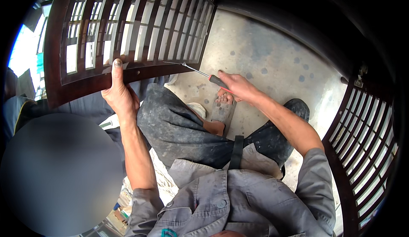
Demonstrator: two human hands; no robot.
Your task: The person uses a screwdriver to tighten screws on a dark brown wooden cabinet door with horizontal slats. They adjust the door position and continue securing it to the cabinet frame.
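Note:
My left hand (121,93) is closed round the bottom rail of a dark wooden slatted door (76,83), thumb on the near face and fingers mostly hidden behind. The door stands swung out at the upper left, with light showing between its slats. In my closed right hand (236,86) is a screwdriver (216,80) with a black and red handle. Its thin metal shaft points up and left, and the tip is by the rail's right part. Something small and metallic shows at that tip, too small to name.
A second slatted door (358,152) hangs open on the right, below a metal hinge (360,76). Grey, spotted floor (264,62) lies between the doors. My bare foot (223,105) rests there. Close on my left is another person, partly a blurred round shape (61,173).

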